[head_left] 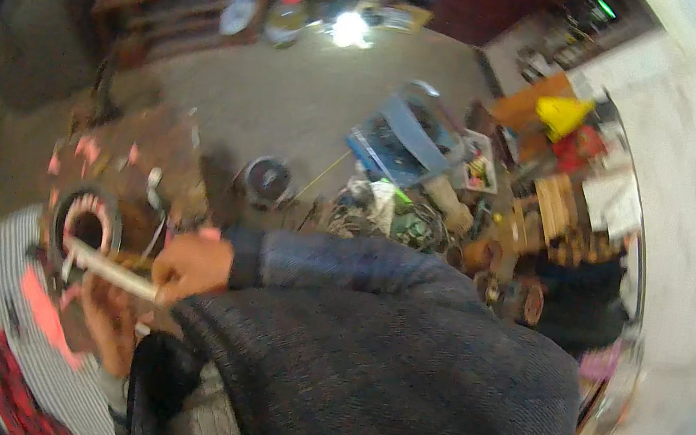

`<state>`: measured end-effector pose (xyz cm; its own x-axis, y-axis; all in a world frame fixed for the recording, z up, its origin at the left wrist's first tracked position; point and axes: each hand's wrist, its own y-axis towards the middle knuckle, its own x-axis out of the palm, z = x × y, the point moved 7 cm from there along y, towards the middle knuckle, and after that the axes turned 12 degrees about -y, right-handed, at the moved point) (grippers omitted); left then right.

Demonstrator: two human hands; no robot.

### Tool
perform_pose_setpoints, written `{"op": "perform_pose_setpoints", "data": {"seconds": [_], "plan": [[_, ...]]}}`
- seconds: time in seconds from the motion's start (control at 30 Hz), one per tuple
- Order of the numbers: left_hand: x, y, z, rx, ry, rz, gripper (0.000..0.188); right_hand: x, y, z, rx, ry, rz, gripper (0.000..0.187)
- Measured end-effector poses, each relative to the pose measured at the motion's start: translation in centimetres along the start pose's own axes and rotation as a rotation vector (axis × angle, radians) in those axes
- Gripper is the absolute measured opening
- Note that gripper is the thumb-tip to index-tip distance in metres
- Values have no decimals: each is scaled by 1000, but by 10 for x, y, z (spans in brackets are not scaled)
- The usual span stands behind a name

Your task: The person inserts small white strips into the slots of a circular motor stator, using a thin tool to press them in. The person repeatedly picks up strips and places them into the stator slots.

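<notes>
My right hand is closed round the near end of a pale, flat strip. The strip's far end reaches to the rim of a dark ring-shaped motor stator, which has pink pieces round its inner opening. Just below the strip is my left hand, its fingertips close against the strip's underside; blur hides whether they grip it. Several small pink pieces lie on the brown work surface beyond the stator. A longer pink sheet rests on striped cloth left of my left hand.
A blue chair-like frame stands on the floor ahead, near a round metal-looking object. Tangled wire and cloths lie beyond my right arm. Cardboard and wooden pieces crowd the white wall at right. A wooden stand is far left.
</notes>
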<state>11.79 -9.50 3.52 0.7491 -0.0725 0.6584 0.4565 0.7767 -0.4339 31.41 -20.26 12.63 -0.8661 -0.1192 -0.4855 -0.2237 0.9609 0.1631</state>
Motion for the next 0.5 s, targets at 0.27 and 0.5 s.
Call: {"op": "perform_pose_setpoints", "data": {"seconds": [0.27,0.5], "plan": [[32,2,79,635,797,-618,67,8,-10,23,78,25,135,30],[10,16,120,632,837,-428,54,14,15,30,219,-83,143,29]]}}
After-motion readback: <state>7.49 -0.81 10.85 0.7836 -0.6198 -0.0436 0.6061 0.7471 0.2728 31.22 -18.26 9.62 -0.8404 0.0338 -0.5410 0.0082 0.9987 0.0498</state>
